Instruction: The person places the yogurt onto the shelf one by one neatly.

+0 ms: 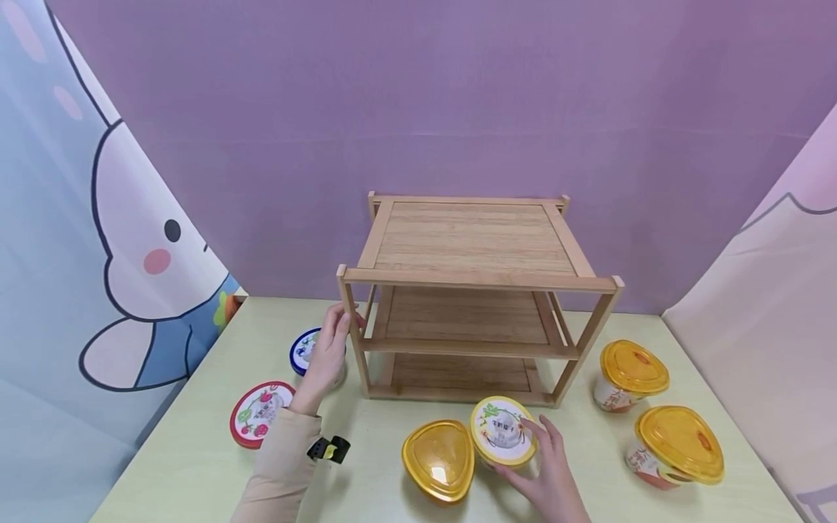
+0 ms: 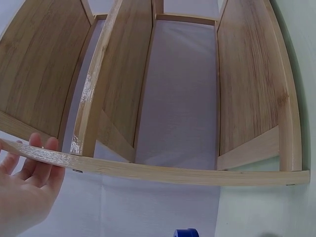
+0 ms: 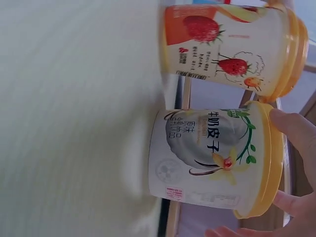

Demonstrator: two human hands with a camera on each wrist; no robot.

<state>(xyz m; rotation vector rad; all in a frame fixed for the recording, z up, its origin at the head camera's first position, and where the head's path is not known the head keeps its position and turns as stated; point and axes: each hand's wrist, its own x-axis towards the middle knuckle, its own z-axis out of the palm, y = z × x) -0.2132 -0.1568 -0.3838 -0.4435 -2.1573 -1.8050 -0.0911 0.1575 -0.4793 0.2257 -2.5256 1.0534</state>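
A three-tier wooden shelf rack (image 1: 476, 236) stands in the middle of the head view. My left hand (image 1: 329, 350) grips its front left post; in the left wrist view the fingers (image 2: 42, 170) curl round the post (image 2: 163, 170). Near the front, my right hand (image 1: 548, 472) holds a white tub with a round yellow lid (image 1: 502, 432), thumb and fingers at the lid's rim. The right wrist view shows this tub (image 3: 207, 158) upright on the table, its side printed with a flower. Beside it is a strawberry-printed tub (image 3: 222, 47) with an amber lid (image 1: 439, 461).
Left of the rack are a blue-lidded tub (image 1: 302, 350), partly behind my left arm, and a red-lidded tub (image 1: 251, 418). Two amber-lidded tubs (image 1: 634, 367) stand to the right. A purple backdrop (image 1: 471, 102) hangs behind the table (image 1: 366, 479).
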